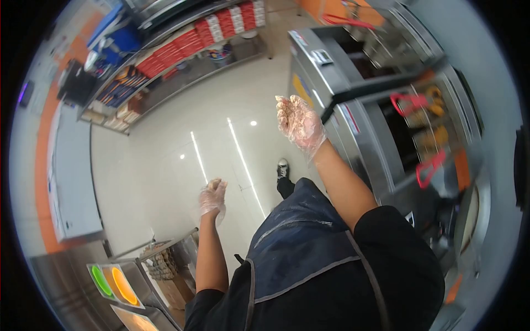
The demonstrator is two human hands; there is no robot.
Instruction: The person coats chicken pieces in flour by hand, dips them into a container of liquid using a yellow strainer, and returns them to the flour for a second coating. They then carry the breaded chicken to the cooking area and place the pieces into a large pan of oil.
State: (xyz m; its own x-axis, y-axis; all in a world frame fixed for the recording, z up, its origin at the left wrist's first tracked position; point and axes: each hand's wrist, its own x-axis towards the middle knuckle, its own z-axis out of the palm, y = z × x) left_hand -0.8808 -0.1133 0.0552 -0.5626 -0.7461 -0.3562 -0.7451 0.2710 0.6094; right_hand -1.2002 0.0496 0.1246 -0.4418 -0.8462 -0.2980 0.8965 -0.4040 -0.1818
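My right hand [301, 122] wears a clear plastic glove, its palm turned up and coated with pale, crumbly flour or batter. Its fingers are partly curled and hold nothing that I can see. It is held above the floor, just left of the fryer [359, 118]. Lower and to the left, my left hand [213, 197] is also in a clear glove. Its fingers are folded in, with pale residue on them, and no object shows in it. A dark apron [298, 243] with pale smears covers my front.
Fryer baskets with red handles [408, 103] sit on the right, with golden food in them. A metal shelf [204, 74] with red boxes [176, 52] stands at the back. At lower left is a cart [138, 265]; a white chest [77, 171] stands along the left wall.
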